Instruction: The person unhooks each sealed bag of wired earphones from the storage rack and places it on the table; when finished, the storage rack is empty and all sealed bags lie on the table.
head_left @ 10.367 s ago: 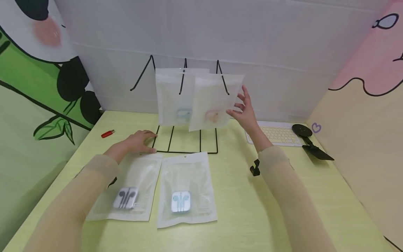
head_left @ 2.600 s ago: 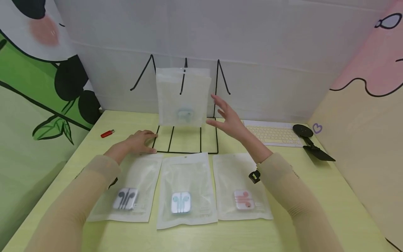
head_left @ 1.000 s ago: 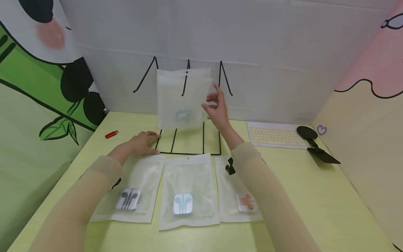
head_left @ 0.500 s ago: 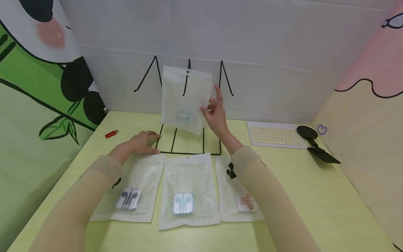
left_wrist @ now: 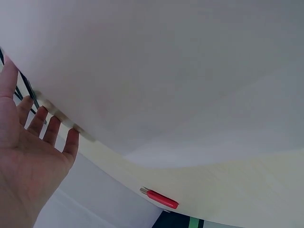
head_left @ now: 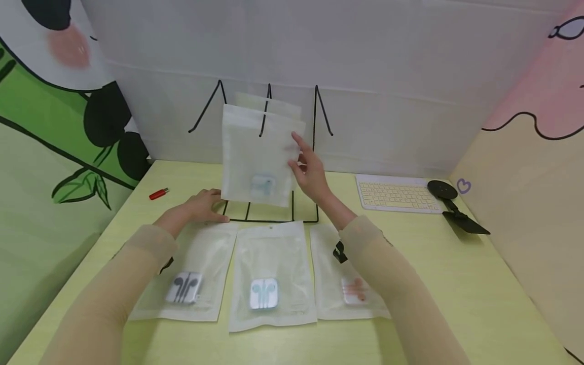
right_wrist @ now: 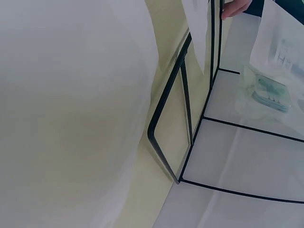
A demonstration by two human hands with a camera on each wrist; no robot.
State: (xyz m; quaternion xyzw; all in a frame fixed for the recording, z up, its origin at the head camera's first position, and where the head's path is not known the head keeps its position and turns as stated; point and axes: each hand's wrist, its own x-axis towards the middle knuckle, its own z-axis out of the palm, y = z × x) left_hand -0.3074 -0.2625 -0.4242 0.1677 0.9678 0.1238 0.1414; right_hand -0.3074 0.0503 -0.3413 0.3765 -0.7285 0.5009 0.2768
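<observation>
A translucent white zip bag [head_left: 248, 157] with light-blue earphones showing through hangs on the rack's middle hook. Its right edge is pinched by my right hand [head_left: 311, 175], partly hidden behind that edge. Another white bag [head_left: 274, 105] hangs behind it on the same hook. My left hand [head_left: 201, 207] rests at the left side of the black wire rack's base [head_left: 274, 221]; its fingers look extended in the left wrist view. On the table lie three bagged earphones: a dark pair [head_left: 184, 287], a light-blue pair [head_left: 263, 293] and a pink pair [head_left: 353, 290], the last partly under my right forearm.
A white keyboard [head_left: 397, 193] lies at the back right beside a black folding stand [head_left: 456, 208]. A small red USB stick [head_left: 158, 193] sits at the back left. The left hook [head_left: 205, 106] and right hook [head_left: 324, 111] flank the hanging bags.
Earlier, the pink-earphone bag went from the right hook to the table. In the last second, my right hand has drawn the front middle bag forward along its hook. The left hand stays put.
</observation>
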